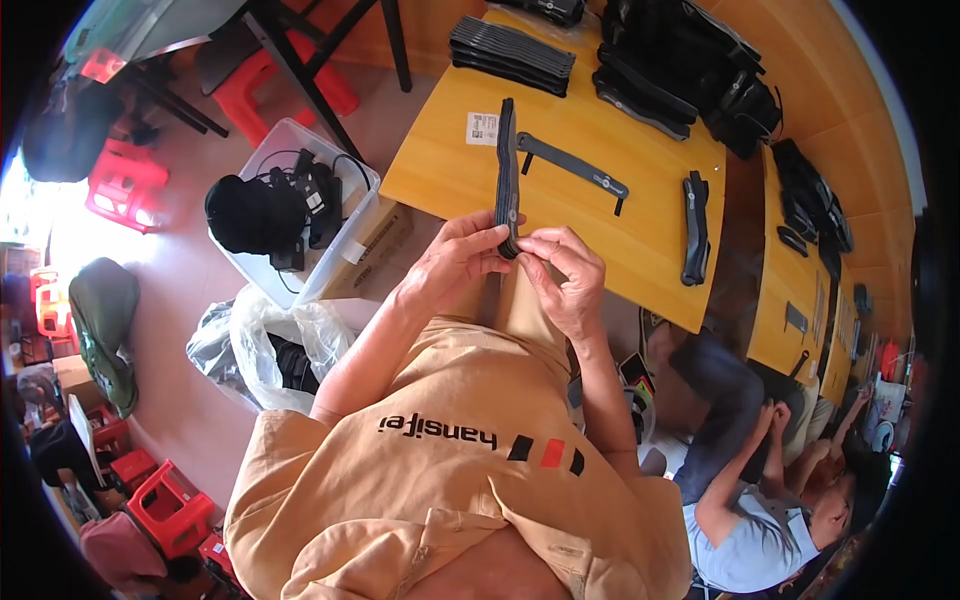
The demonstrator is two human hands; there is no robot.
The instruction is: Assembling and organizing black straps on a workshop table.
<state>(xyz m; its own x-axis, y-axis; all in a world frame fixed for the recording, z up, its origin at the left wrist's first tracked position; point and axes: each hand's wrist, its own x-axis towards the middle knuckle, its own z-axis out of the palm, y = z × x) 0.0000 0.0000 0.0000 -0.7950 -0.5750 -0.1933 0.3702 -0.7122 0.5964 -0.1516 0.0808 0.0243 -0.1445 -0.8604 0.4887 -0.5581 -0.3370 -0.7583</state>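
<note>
My left hand (458, 255) grips the near end of a narrow bundle of dark grey straps (507, 165), with the thumb laid across it. The bundle reaches away from me over the near edge of the yellow table. At that same near end, the thumb and fingers of my right hand (566, 272) are pinched together on the straps. Just beyond, a single grey strap (575, 167) with short black tabs lies slantwise on the table. Farther right rests another small strap bundle (695, 228). What exactly sits between my right fingertips is partly hidden.
The yellow table (440, 150) also bears a large strap stack (510, 55), a white label sheet (482, 129) and black bags (690, 60). A clear bin (345, 215) holding a black cap (250, 213) stands left, above a plastic bag (245, 350). Another person (745, 530) sits at right.
</note>
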